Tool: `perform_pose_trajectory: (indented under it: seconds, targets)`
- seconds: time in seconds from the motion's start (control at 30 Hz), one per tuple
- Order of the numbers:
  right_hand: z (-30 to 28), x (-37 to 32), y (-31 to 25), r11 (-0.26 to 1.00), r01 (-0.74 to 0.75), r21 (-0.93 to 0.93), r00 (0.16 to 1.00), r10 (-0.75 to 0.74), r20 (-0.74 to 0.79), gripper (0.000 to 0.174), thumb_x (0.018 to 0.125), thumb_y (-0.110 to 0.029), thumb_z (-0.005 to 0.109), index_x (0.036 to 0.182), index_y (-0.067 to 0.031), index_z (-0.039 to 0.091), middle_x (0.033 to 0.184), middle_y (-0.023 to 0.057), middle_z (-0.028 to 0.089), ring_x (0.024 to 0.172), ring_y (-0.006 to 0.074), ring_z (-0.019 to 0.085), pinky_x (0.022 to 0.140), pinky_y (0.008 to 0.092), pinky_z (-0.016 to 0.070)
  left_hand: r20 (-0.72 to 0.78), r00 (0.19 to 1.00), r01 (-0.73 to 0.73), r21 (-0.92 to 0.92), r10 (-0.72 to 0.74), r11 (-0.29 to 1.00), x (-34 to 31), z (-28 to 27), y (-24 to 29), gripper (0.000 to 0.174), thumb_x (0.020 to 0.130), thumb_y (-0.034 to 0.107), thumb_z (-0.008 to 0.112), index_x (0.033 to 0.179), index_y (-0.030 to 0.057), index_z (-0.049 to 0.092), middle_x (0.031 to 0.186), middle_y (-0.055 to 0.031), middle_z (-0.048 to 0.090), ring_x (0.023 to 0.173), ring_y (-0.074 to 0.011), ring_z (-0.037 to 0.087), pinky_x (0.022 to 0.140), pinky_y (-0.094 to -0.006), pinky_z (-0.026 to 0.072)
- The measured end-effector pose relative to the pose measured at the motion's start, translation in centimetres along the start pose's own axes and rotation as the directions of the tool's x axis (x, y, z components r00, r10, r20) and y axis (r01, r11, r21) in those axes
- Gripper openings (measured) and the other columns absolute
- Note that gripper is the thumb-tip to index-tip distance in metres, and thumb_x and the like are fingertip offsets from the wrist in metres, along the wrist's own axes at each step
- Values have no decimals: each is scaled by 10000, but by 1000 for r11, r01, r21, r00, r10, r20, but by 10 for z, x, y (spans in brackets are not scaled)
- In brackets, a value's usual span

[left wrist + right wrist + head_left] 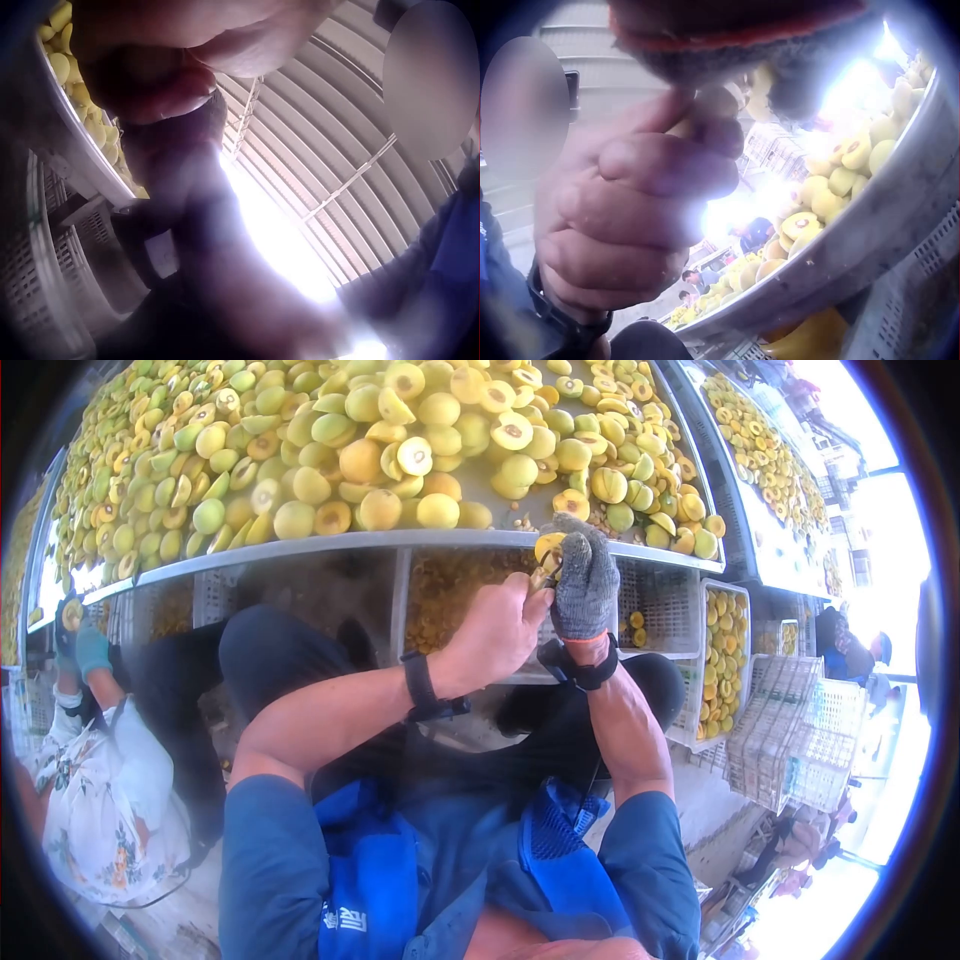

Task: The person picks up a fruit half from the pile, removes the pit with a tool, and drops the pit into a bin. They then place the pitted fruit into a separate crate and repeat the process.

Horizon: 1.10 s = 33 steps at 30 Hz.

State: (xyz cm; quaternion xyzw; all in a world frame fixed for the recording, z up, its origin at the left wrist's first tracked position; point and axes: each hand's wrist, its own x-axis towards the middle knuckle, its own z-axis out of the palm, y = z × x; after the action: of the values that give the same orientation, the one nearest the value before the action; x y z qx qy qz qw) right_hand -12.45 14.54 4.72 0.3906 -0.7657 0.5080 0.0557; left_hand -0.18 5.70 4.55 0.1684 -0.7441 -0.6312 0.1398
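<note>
My bare left hand (493, 628) is curled round the handle of a small pitting tool (541, 573), its curved dark metal end at the fruit. Opposite it, my right hand (586, 582), in a grey knit glove with an orange cuff, grips a yellow peach half (548, 549). Both hands meet just over the near edge of a metal-rimmed table (330, 544) heaped with yellow-green peach halves (380, 508). The right wrist view shows the bare fist (634, 199) close under the glove. In the left wrist view, bare fingers (247, 37) cover the tool.
Under the table stand white crates (655, 608), and one crate (725, 660) at the right is full of fruit pieces. Stacked white baskets (795, 730) are further right. At the left, another person's gloved hand (92, 647) works close by. A second fruit table (765, 470) stands at the right.
</note>
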Motion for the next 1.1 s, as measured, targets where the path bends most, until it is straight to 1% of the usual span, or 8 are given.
perform_pose_trajectory:
  seconds: [0.2, 0.4, 0.67, 0.73, 0.8, 0.9, 1.0, 1.1]
  targets:
    - [-1, -2, 1, 1000, -17, 18, 1000, 17, 0, 213, 1056, -128, 536, 1190, -19, 661, 936, 164, 684, 769, 259, 644, 729, 361, 522, 48, 992, 121, -185, -114, 975, -2, 1, 10, 299, 1034, 188, 577, 884, -68, 539, 708, -266, 581, 615, -378, 551, 621, -464, 463]
    - [-6, 3, 17, 993, 109, -56, 992, -105, 74, 230, 1060, -163, 524, 1179, -36, 674, 965, 158, 697, 806, 267, 677, 747, 367, 532, -18, 993, -111, 119, 114, 987, 1, 1, -6, 301, 1034, 179, 572, 867, -67, 531, 725, -314, 586, 667, -488, 581, 606, -464, 455]
    - [-1, 2, 11, 999, 50, -17, 998, -50, 24, 208, 1049, -164, 554, 1162, -40, 677, 925, 158, 712, 759, 269, 696, 711, 371, 535, 108, 974, 222, -245, -201, 944, 1, 0, 15, 261, 1021, 137, 589, 874, -71, 534, 735, -314, 606, 696, -487, 613, 602, -470, 463]
    - [-1, 2, 9, 1000, 12, 10, 1000, -12, 22, 199, 1048, -160, 557, 1152, -38, 675, 930, 163, 713, 762, 277, 695, 708, 375, 533, 71, 985, 171, -208, -159, 963, 2, 3, 10, 266, 1022, 142, 590, 874, -72, 535, 737, -315, 608, 698, -488, 616, 602, -468, 466]
    - [-4, 4, 25, 993, 100, -57, 992, -95, 85, 192, 1048, -153, 552, 1140, -36, 675, 929, 164, 712, 766, 287, 691, 708, 380, 532, -30, 999, -27, 41, 28, 999, 5, 9, -9, 277, 1026, 152, 587, 873, -73, 535, 737, -319, 606, 695, -488, 614, 603, -463, 470]
    - [-11, 1, 46, 991, 92, -102, 972, -67, 226, 297, 925, -85, 586, 1207, -15, 649, 1121, 197, 668, 943, 369, 671, 835, 425, 541, 14, 998, -62, 150, 61, 987, 4, 4, -11, 279, 1027, 153, 585, 882, -80, 538, 756, -344, 598, 723, -511, 609, 611, -464, 474]
    - [-11, -1, 51, 992, -9, -123, 962, 42, 271, 402, 862, -66, 612, 1259, -3, 627, 1236, 226, 633, 1046, 412, 656, 906, 452, 543, -5, 1000, -24, 49, 25, 998, 4, 8, -10, 287, 1034, 163, 582, 865, -65, 539, 698, -269, 609, 630, -413, 613, 584, -436, 459]
    - [-2, -2, 36, 991, 65, -120, 990, -48, 135, 248, 989, -120, 562, 1196, -20, 655, 1024, 187, 679, 894, 333, 674, 796, 412, 532, 47, 990, 141, -160, -135, 977, 5, 11, -7, 308, 1045, 191, 578, 839, -34, 538, 648, -131, 584, 568, -231, 557, 552, -390, 431]
